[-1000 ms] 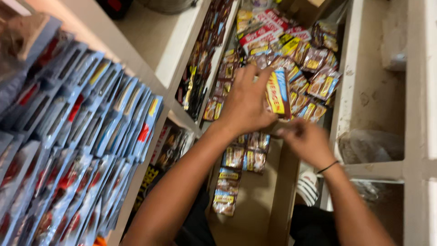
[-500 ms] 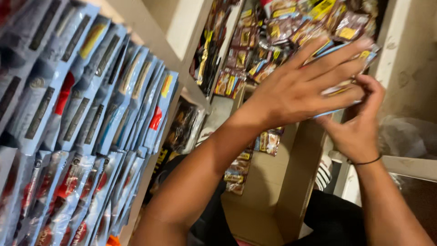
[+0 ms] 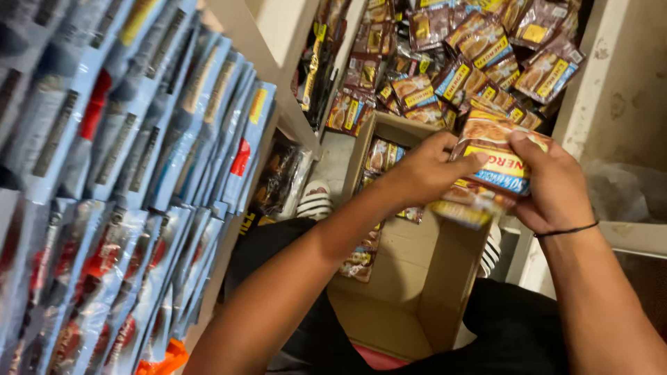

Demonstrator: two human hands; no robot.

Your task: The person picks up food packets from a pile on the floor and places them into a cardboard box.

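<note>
The sachets (image 3: 497,163) are brown with a yellow band and a blue strip along one edge; the heap of sachets on the shelf (image 3: 479,52) shows the same brown, yellow and blue. The hanging packets (image 3: 139,160) are pale blue with red and yellow patches. The cardboard box (image 3: 445,278) is plain tan. A thin black band (image 3: 566,230) circles the right wrist.

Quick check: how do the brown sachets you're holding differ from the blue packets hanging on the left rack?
The brown sachets are held as a small stack in both hands, left hand and right hand; the blue packets hang in overlapping rows on the rack, untouched. The brown sachets have yellow and blue bands; the blue packets are pale blue with red and yellow marks and look longer and narrower. Both are flat, glossy pouches.
</note>
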